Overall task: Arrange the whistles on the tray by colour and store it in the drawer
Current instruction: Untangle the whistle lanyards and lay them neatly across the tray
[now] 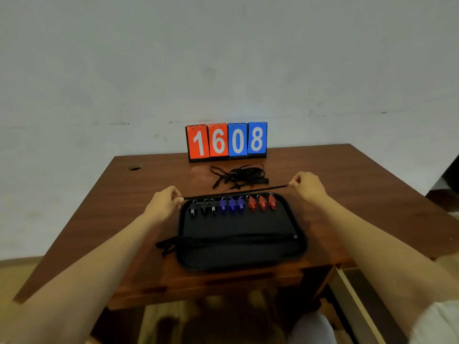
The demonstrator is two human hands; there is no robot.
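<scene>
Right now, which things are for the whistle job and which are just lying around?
For the job: tray, black whistles, blue whistles, red whistles, the cord pinched between left hand and right hand.
Lying about: score cards, cord pile, loose cord left of the tray.

Person's arms: both forearms bare from elbow to wrist, the left hand (165,203) and right hand (308,186) uncovered, a white sleeve (437,324) covering the right upper arm off the tabletop's (347,175) near right corner, and a pale, blurred garment (310,327) below its front edge.
</scene>
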